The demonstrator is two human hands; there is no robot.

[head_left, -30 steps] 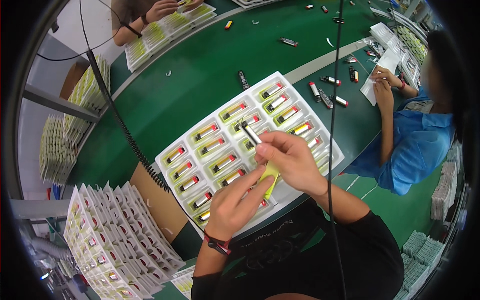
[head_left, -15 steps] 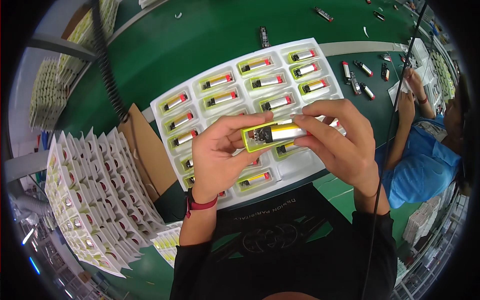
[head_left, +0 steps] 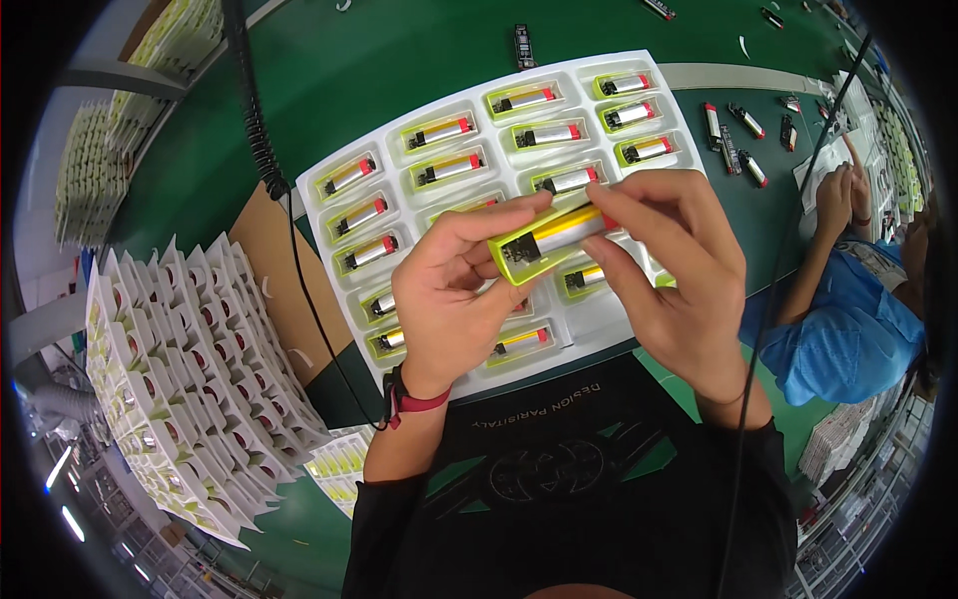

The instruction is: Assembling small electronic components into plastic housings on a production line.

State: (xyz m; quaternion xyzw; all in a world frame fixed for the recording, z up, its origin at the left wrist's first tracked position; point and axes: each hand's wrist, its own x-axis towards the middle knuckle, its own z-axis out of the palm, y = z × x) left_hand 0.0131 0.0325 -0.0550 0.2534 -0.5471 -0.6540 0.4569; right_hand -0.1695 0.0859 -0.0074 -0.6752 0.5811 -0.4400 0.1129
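Observation:
Over the tray, my left hand (head_left: 439,295) holds a small yellow-green plastic case (head_left: 521,276) between fingers and thumb. In the case lies a silver battery cell (head_left: 569,232) with a yellow strip, a black circuit end and a red end. My right hand (head_left: 689,265) has its index finger and thumb closed around the red end. Beneath both hands is a white tray (head_left: 609,324) with rows of pockets. Many pockets hold similar green cases with cells, such as the case (head_left: 449,168). My hands cover part of the tray's middle.
Stacked white trays (head_left: 190,389) stand at left beside a brown cardboard sheet (head_left: 271,275). A coiled black cable (head_left: 254,125) hangs there. Loose cells (head_left: 746,120) lie on the green table (head_left: 399,50) at right. A person in a blue shirt (head_left: 848,319) works at far right.
The case and cell have tilted, with the red end higher. My right thumb and index finger have moved apart around the red end. The whole view has shifted slightly.

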